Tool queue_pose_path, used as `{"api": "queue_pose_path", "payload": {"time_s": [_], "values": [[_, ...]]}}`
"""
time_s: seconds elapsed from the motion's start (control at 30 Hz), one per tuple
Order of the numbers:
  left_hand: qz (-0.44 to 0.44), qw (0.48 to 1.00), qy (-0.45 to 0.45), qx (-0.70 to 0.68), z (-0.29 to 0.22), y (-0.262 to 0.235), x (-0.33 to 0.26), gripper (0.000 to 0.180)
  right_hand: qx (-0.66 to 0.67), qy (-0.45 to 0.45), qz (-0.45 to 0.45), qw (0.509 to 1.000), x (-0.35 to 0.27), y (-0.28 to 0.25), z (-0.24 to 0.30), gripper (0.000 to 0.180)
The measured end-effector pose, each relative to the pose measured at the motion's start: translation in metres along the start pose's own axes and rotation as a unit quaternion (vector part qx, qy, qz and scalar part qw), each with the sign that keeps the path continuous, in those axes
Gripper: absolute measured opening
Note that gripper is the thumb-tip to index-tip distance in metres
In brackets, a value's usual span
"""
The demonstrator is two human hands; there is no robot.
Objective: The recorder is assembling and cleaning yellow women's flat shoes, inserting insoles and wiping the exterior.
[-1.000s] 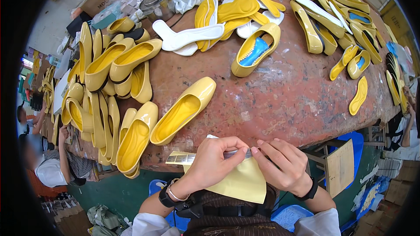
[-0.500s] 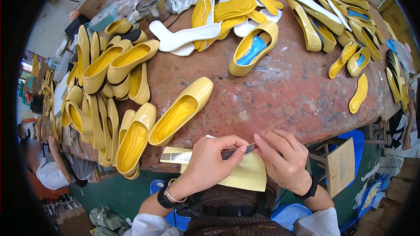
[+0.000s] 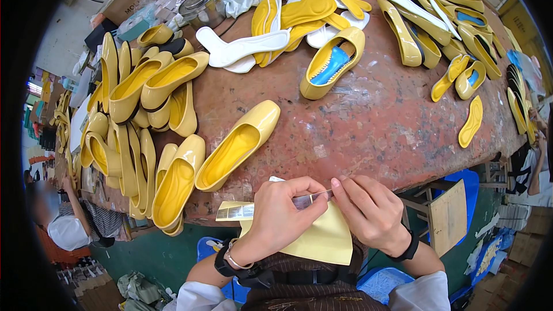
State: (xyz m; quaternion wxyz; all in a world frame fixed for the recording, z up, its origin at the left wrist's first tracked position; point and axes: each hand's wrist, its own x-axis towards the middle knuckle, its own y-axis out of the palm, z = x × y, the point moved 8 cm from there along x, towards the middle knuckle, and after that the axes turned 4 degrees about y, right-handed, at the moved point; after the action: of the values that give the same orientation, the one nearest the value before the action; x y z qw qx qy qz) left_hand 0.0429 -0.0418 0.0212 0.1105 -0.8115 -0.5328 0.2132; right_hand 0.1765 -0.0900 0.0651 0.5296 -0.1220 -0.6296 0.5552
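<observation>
Beside scuffed table (image 3: pixel 351 132), left hand (image 3: pixel 282 212), right hand (image 3: pixel 373 212), each grip pinching shiny strip (image 3: pixel 303 201), smooth yellow sheet (image 3: pixel 324 235)

Yel. sheet (image 3: pixel 319 242) pt. hidden by hands (image 3: pixel 282 214) (image 3: pixel 373 214).

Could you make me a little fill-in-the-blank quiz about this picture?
The left hand holds a sheet coloured pale ____.
The right wrist wears a ____ band.
The lone shoe just below the insole heap shows bright ____ inside.
A lone yellow insole lies toward the table's ____ side.

Missing words: yellow; black; blue; right.
</observation>
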Motion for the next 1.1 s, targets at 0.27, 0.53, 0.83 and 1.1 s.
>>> {"api": "queue_pose_path", "payload": {"time_s": [0.27,0.53,0.83,1.1], "values": [[-0.013,1.0,-0.006,0.003,0.005,-0.002,-0.001,0.011,0.006,-0.022,0.033,0.999,-0.003,0.004,0.005,0.043],[0.015,0.998,-0.039,-0.04,0.018,0.002,-0.001,0.01,0.013,-0.041,0.047,0.998,-0.003,0.007,0.007,0.042],[0.018,0.995,-0.05,-0.088,0.019,-0.006,-0.001,0.013,0.164,0.081,0.016,0.983,0.003,-0.003,-0.009,0.031],[-0.056,0.983,0.022,-0.175,-0.002,-0.001,-0.004,0.018,0.116,0.208,-0.026,0.971,0.016,-0.002,-0.009,0.032]]}}
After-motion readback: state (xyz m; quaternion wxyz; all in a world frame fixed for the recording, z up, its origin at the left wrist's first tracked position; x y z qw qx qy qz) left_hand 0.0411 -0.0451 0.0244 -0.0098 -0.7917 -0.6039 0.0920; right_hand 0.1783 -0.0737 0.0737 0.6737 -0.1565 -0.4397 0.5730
